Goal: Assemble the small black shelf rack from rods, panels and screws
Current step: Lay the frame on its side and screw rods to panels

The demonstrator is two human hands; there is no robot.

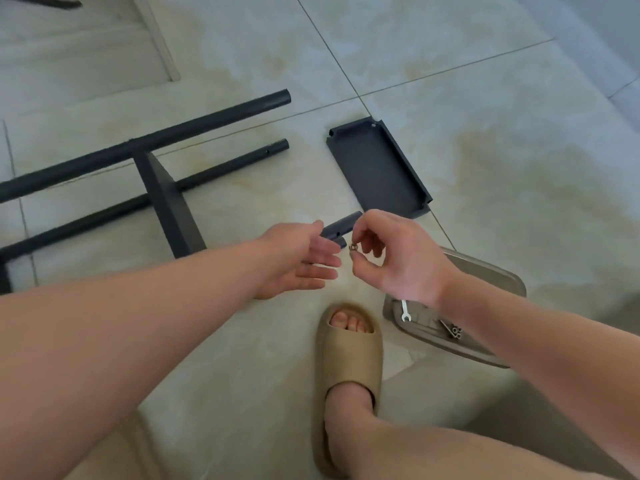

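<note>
— Where is the nut (353,248)?

— The right hand (391,258) pinches it. Thumb and first finger hold it by the tips, and the other fingers (375,249) are curled in. It is small and shiny.

— And the left hand (298,261)?

— Its fingers (323,261) are straight and spread a little, and it holds nothing. The tips are just beside the nut, but not touching it.

— What is the black thing behind the hands?

— The end of a short rod (341,226). It lies on the floor (485,116) and has a little hole in its side. The top finger of the left hand is right at the rod. I cannot tell if it touches. The left hand hides the rest of the rod.

— What else is near?

— A loose panel (377,168) lies flat past the rod, rim up. To the left is the half-made rack (166,192): two long rods with a panel fixed between them, lying on its side.

— And by the right arm?

— A tray (502,275) sits under the wrist. A little wrench (404,310) and some screws (455,332) lie in it. The arm covers part of the tray.

— Anything closer?

— A foot in a tan slipper (349,368), below the hands.
</note>
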